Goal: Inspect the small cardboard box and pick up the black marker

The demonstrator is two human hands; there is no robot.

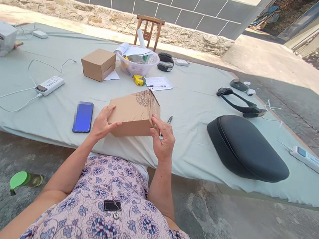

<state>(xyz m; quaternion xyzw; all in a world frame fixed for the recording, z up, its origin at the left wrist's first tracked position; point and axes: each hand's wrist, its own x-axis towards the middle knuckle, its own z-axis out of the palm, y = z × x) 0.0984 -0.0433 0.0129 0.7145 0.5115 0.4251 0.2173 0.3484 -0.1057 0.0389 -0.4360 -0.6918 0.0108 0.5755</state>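
A brown cardboard box (131,112) with dark scribbled lines on its top and right side is between my two hands, close to the table's front edge. My left hand (103,122) grips its left end, thumb along the near side. At the right end, my right hand (162,134) is closed on the box's edge, fingertips against the marked side. A dark pen (170,119) lies on the cloth just behind my right hand, partly hidden by it. Left of my left hand lies a phone (83,117) with a blue screen.
Behind are another cardboard box (96,64), a plastic basket (138,68), a yellow tape measure (139,80) and paper (160,84). At right sit a black case (248,147) and black headset (242,102). A cabled power bank (50,85) lies left; a green-lidded bottle (23,179) is below.
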